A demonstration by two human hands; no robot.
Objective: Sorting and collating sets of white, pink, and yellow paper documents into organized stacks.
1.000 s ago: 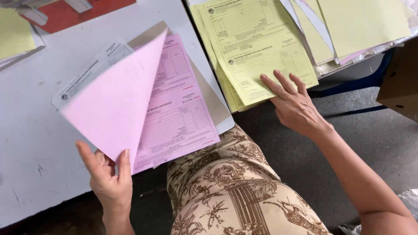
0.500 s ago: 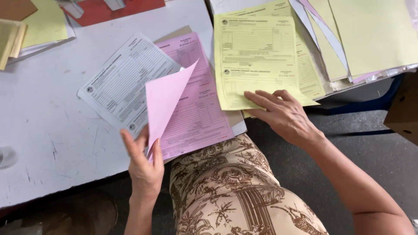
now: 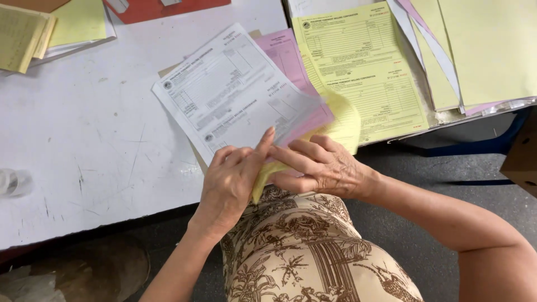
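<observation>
A white printed form (image 3: 232, 95) lies on top of a stack at the near edge of the white table (image 3: 95, 162), with pink sheets (image 3: 282, 53) showing beneath it. My left hand (image 3: 232, 182) and my right hand (image 3: 319, 168) meet at the stack's lower right corner. Together they pinch a curled, blurred yellow sheet (image 3: 341, 126) and a pink sheet edge (image 3: 305, 126). To the right lies a flat yellow printed form (image 3: 363, 67).
More yellow, white and pink sheets (image 3: 481, 50) overlap at the far right. A pile of yellow paper (image 3: 33, 33) sits at top left and a red folder (image 3: 162, 8) at the top edge. My lap in patterned cloth (image 3: 302, 251) is below the table edge.
The lifted pink sheet has been laid down and the white form now tops the stack. My right hand left the yellow form and joined my left hand at the stack's corner.
</observation>
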